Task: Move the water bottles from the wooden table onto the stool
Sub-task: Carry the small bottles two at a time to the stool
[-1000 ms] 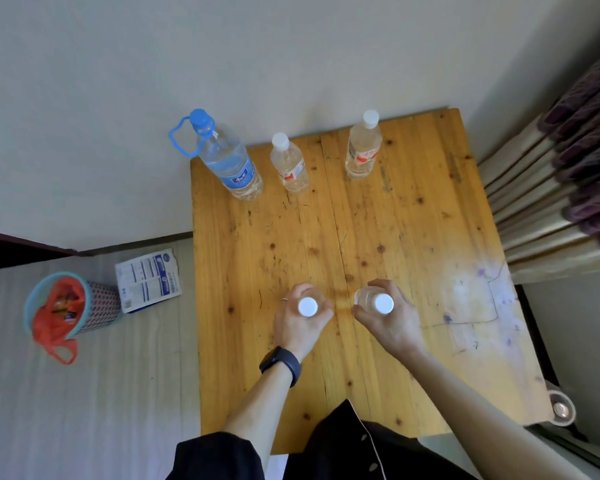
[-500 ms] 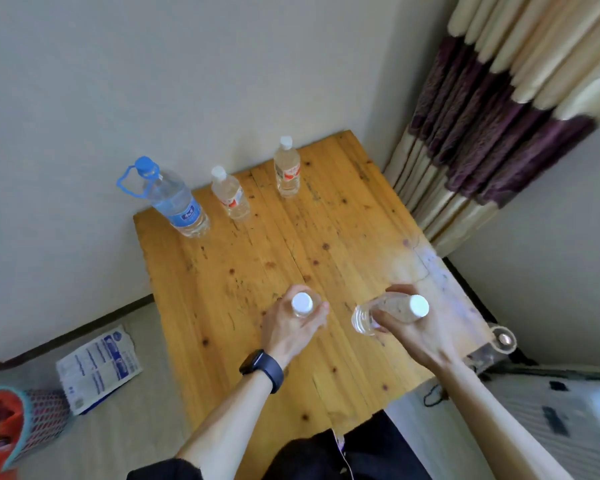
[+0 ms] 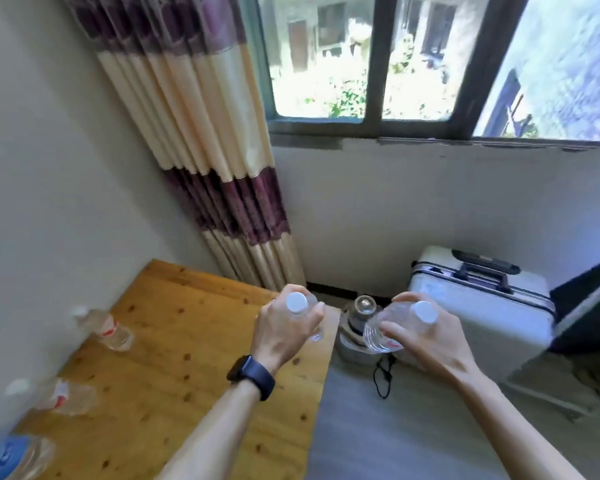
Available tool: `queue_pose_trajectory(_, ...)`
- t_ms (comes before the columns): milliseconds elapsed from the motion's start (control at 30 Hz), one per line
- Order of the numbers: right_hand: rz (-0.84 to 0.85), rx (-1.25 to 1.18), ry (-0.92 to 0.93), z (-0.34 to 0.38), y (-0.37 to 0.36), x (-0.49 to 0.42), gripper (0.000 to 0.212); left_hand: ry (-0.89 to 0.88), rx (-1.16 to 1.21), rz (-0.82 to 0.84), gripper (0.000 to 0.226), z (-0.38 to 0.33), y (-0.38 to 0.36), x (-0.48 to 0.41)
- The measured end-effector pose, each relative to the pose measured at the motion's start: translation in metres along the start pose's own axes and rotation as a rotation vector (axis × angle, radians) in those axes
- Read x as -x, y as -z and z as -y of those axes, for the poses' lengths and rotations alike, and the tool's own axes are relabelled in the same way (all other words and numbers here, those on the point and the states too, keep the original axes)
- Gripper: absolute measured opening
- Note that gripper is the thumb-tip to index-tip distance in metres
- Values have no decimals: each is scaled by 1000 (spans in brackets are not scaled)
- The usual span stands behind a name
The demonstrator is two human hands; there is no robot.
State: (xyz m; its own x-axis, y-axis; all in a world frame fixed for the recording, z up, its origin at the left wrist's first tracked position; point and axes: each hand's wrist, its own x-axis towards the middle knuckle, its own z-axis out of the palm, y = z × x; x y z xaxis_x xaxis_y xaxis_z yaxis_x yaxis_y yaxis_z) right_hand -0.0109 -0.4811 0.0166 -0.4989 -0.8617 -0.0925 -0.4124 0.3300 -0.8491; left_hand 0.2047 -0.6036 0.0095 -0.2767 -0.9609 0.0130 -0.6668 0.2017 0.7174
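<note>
Two small water bottles: left hand wraps one over wooden table edge; right hand wraps another, tilted, above floor. Fingers curled tight round both. 3 more bottles on table nr wall.

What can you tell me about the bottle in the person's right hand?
The bottle in the right hand is small, clear plastic, with a white screw cap and a hint of red label near its base. It is tilted, cap toward the camera, base pointing away. The right hand wraps its body; it hangs above the floor, beyond the table's edge.
</note>
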Motion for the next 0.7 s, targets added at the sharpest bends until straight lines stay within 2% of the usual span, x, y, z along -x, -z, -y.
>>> queue_pose_trajectory(233, -337, -16, -81, -88, 184, 77, 35, -193, 153, 135, 20, -178, -119, 37)
queue_pose_trajectory(400, -613, -25, -210, -153, 311, 160, 35, -385, 191, 357, 33, -308, -221, 95)
queue_pose_trajectory(567, -870, -19, -327, -208, 417, 237, 36, -603, 285, 632, 18, -431, -314, 166)
queue_pose_trajectory(700, -1099, -14, -427, -252, 488, 292, 35, -753, 324, 791, 21, -529, -383, 219)
